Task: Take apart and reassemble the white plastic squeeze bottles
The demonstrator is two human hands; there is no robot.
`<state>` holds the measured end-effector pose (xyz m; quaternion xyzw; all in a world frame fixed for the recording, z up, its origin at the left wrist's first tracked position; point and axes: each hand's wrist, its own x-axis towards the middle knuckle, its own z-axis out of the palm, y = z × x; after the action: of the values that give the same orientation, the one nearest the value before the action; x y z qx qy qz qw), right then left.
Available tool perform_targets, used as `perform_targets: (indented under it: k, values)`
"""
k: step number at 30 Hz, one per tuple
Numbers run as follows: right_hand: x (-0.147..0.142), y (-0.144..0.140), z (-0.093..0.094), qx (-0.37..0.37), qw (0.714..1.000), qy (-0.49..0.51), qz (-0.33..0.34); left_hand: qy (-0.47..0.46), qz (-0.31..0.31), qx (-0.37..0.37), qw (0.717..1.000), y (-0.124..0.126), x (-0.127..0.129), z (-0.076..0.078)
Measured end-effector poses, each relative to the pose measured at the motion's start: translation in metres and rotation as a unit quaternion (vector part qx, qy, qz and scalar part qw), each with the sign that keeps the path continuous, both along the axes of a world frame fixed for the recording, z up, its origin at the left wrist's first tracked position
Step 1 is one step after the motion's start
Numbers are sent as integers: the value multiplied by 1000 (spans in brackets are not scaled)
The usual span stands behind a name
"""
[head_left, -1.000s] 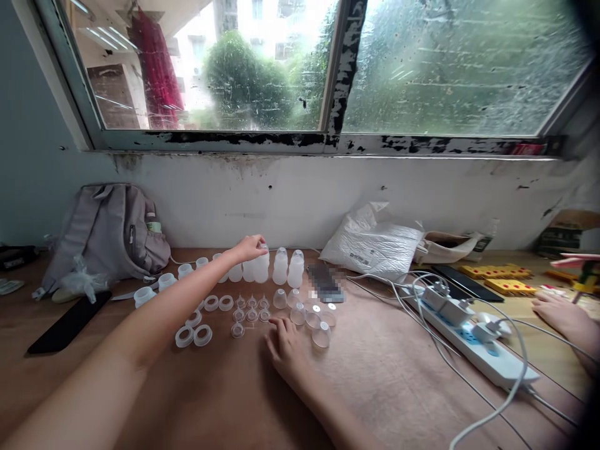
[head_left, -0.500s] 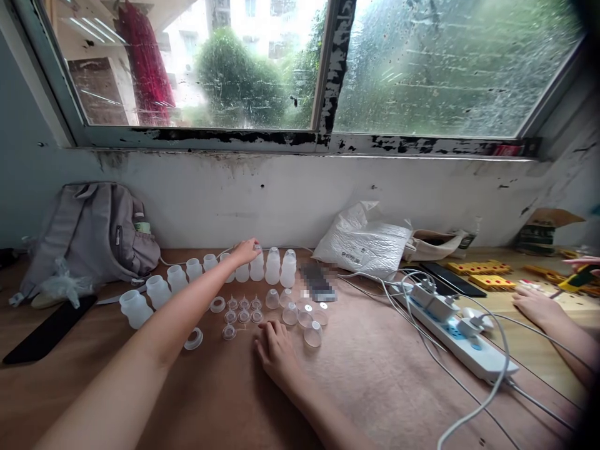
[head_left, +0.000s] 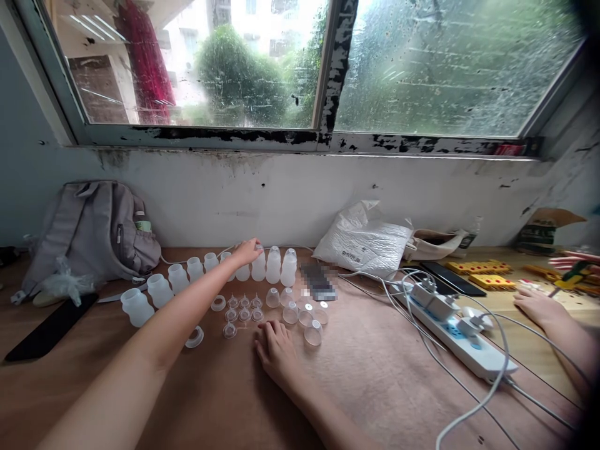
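- Bench (head_left: 375, 387) space nearest the camera is carrying the right hand (head_left: 276, 353), which is lying palm down with the fingers loosely spread and gripping nothing; judging by its flat pose, it is bracing the body during the long reach of the other arm.
- Just at 1 o'clock of that hand, clear domed caps (head_left: 307, 322) are clustering, and at 11 o'clock small valve pieces (head_left: 244, 309) are sitting in tidy rows, likely sorted by kind.
- At 9 o'clock, one white ring (head_left: 194, 338) is lying alone, partly behind the forearm.
- Further out, translucent bottles (head_left: 159, 289) are standing upright in a curving row toward 12 o'clock, mouths up.
- The left hand (head_left: 246, 250) is stretching to the far end of that row, its grip closing lightly over the top of one bottle (head_left: 257, 267); how firmly, I cannot tell.
- At 3 o'clock, a power strip (head_left: 462, 340) and another person's hand (head_left: 537, 307) are lying well apart from all this.
- A backpack (head_left: 89, 231) is leaning against the wall at 10 o'clock.
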<state>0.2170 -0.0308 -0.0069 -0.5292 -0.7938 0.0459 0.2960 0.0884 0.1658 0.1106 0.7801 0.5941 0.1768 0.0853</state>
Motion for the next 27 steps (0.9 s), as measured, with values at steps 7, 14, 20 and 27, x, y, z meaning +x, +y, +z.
perform_targets:
  k: [7,14,20,27]
  values:
    - [0,1,0,-21,1000,6,2,-38,-1,48,998,-9,-4,0]
    - [2,5,-2,-12,1000,17,5,-98,21,171,980,-98,-31,-46]
    - [-5,15,-3,20,1000,-15,9,-2,38,247,968,-177,-84,-112]
    - [-19,27,-9,59,996,-58,-11,58,68,228,970,-192,-109,-112]
